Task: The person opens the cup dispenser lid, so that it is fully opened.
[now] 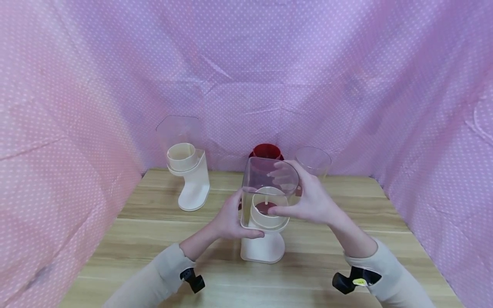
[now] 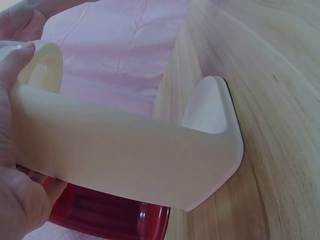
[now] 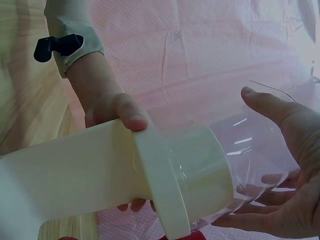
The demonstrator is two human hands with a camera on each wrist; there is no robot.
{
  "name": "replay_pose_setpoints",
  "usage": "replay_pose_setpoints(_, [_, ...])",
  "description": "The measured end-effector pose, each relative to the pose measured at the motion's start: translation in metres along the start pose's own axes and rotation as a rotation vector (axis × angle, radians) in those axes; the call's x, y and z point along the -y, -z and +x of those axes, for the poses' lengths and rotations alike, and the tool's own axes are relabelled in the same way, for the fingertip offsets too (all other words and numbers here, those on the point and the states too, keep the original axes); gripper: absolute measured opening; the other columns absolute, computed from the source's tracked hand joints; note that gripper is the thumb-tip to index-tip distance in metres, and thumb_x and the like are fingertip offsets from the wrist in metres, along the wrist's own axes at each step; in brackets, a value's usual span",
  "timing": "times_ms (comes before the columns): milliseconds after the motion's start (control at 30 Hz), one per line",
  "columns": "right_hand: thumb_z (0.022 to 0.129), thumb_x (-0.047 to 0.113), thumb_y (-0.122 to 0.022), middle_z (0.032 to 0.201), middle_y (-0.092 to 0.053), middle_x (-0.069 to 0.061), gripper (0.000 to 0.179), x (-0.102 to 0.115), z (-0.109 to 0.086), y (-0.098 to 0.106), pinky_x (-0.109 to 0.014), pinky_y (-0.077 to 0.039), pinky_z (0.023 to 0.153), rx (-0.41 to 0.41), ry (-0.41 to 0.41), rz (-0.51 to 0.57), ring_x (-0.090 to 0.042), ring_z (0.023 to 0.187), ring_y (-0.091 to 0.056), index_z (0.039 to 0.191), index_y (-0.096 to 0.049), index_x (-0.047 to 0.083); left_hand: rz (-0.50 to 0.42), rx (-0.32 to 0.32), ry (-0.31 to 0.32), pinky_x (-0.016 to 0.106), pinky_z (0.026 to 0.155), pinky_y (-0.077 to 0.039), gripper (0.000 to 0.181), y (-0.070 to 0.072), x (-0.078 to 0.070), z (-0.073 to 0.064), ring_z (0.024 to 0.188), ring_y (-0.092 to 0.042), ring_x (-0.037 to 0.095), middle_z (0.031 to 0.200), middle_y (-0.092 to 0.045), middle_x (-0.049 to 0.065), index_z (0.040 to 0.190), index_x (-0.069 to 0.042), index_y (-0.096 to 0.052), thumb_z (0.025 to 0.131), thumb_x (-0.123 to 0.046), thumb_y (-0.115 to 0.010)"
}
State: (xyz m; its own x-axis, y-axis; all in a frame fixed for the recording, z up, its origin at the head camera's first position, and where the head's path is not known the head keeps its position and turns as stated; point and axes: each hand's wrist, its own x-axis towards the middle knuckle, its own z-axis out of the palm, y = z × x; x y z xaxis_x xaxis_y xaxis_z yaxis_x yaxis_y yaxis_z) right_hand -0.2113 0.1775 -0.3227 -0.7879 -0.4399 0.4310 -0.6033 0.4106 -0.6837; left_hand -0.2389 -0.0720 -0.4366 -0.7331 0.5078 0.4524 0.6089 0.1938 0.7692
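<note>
A cream plastic dispenser stand (image 1: 262, 249) stands on the table in front of me, its round cup (image 3: 202, 170) rising inside a clear container (image 1: 255, 173) at the top. My left hand (image 1: 230, 219) grips the stand just below its collar, thumb at the near side and fingers round behind. Around the clear container's wall curve the thumb and fingers of my right hand (image 1: 313, 197). In the left wrist view the stand's foot (image 2: 212, 107) rests on the wood. A dark red area shows through the cup in the head view.
Back left, a similar cream stand (image 1: 195, 192) carries another clear container (image 1: 178, 129). Directly behind the held one is a red dispenser (image 1: 267, 149), partly hidden, with a clear container (image 1: 313, 159) to its right. Pink dotted cloth (image 1: 246, 98) walls the wooden table (image 1: 146, 261).
</note>
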Motion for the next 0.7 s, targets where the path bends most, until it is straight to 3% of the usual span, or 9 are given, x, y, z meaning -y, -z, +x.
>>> replay_pose_setpoints(200, [0.069,0.019,-0.103,0.151,-0.061,-0.008,0.118,0.004,0.000,-0.006,-0.038,-0.065,0.092,-0.086,0.092,-0.023,-0.026,0.129,-0.069,0.161,-0.029,0.020,-0.039,-0.005,0.026,0.034,0.100,-0.060,0.102,-0.001,0.004,0.001,0.120,-0.066,0.018,0.134,-0.067,0.000,0.148,-0.020,-0.047,0.062,-0.026,-0.102])
replay_pose_setpoints(267, [0.068,0.018,-0.103,0.149,-0.063,-0.007,0.110,0.006,0.003,-0.006,-0.037,-0.064,0.095,-0.113,0.129,-0.038,-0.025,0.129,-0.069,0.158,-0.038,0.016,-0.069,-0.006,0.032,0.035,0.102,-0.060,0.102,-0.002,0.005,0.001,0.120,-0.066,0.020,0.135,-0.066,0.000,0.149,-0.020,-0.047,0.062,-0.024,-0.102])
replay_pose_setpoints(433, [0.066,0.022,-0.103,0.139,-0.072,-0.001,0.085,0.006,0.008,-0.004,-0.019,-0.059,0.092,-0.157,0.170,-0.110,-0.018,0.122,-0.071,0.142,-0.064,0.018,-0.128,0.004,0.048,0.034,0.106,-0.058,0.102,-0.001,0.005,0.001,0.124,-0.066,0.028,0.137,-0.066,0.001,0.150,-0.020,-0.047,0.064,-0.021,-0.101])
replay_pose_setpoints(700, [0.067,0.024,-0.102,0.139,-0.073,0.003,0.079,0.002,0.013,-0.002,-0.015,-0.057,0.087,-0.158,0.133,-0.091,-0.014,0.119,-0.070,0.139,-0.071,0.022,-0.114,0.001,0.012,0.035,0.110,-0.056,0.103,-0.001,0.009,0.001,0.128,-0.065,0.029,0.139,-0.066,0.002,0.153,-0.018,-0.046,0.066,-0.022,-0.100])
